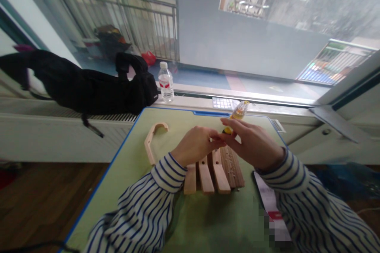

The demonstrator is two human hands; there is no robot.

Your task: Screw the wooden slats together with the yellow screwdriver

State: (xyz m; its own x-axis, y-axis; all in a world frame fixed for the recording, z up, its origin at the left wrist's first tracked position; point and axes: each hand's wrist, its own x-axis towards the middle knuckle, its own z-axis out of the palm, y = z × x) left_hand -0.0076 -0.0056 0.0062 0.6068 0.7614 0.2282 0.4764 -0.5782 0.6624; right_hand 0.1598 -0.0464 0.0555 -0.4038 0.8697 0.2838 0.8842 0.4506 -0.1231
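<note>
My left hand [196, 144] and my right hand [252, 142] meet over the green desk [130, 174], fingertips pinched together. My right hand grips a small clear bottle of yellow liquid [240, 110], tilted away from me. My left hand's fingers pinch at the bottle's yellow cap [228, 130]. Under both hands lie several wooden slats [212, 174] side by side. A curved wooden piece [152, 140] rests to the left of my left hand.
A black bag [89, 85] and a plastic water bottle [165, 82] sit on the window sill behind the desk. A phone or card with a red and white strip [267, 197] lies under my right forearm. A white calculator-like pad [222, 102] is on the sill.
</note>
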